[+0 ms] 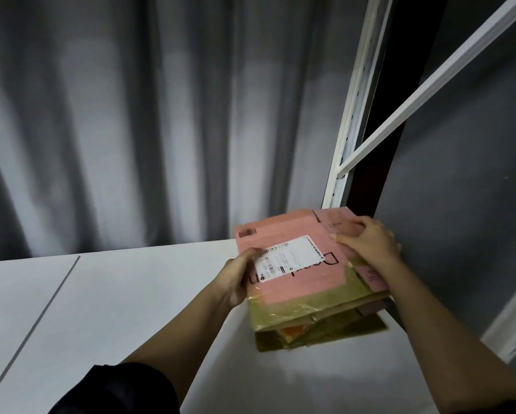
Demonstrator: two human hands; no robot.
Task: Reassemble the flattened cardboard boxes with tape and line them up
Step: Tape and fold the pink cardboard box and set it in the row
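A stack of flattened cardboard boxes (pixel 319 330) lies at the far right of the white table (pixel 116 294). On top is a flattened pink box (pixel 298 291) with a white shipping label and shiny yellowish tape along its near edge. My left hand (pixel 239 279) grips the pink box's left edge, thumb on top next to the label. My right hand (pixel 367 237) holds its far right corner, fingers curled over the top. Brown flattened boxes show beneath it; how many I cannot tell.
Grey curtains (pixel 131 115) hang behind the table. A white metal shelf post (pixel 349 121) with a slanted rail stands right behind the stack, beside a dark wall panel. A thin seam (pixel 41 318) runs across the tabletop on the left.
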